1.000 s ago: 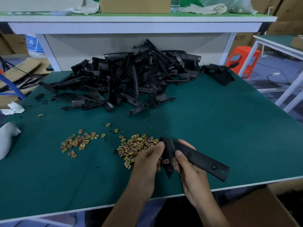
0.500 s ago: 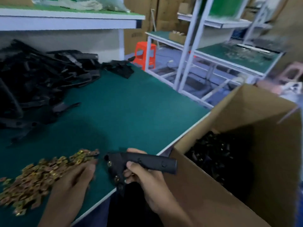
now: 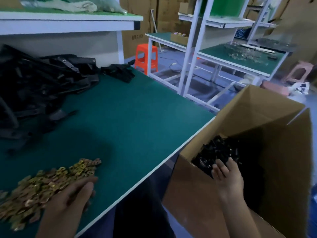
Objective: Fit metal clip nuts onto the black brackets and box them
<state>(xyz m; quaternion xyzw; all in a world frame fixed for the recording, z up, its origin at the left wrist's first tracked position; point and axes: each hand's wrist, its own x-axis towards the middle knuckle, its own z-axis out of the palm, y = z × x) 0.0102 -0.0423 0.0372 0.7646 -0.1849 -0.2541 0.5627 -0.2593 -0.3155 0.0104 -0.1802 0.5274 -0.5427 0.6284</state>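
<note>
A heap of brass clip nuts [image 3: 51, 179] lies on the green table [image 3: 130, 124] at the lower left. My left hand [image 3: 73, 194] rests on the heap's near edge with fingers loosely bent, and I see nothing pinched in it. My right hand [image 3: 226, 177] reaches inside the open cardboard box [image 3: 243, 107] beside the table, fingers spread over the black brackets [image 3: 221, 148] lying in it, holding nothing. A large pile of loose black brackets [image 3: 37, 86] covers the table's far left.
A smaller clump of black parts [image 3: 120, 73] sits at the table's far edge. Beyond stand an orange stool [image 3: 146, 56], white-framed benches [image 3: 240, 60] with small parts on them, and a pink stool [image 3: 298, 73]. A shelf [image 3: 68, 21] runs over the table's back.
My right hand carried the fitted bracket from the table edge into the box and let go of it. My left hand stayed on the clip nut heap.
</note>
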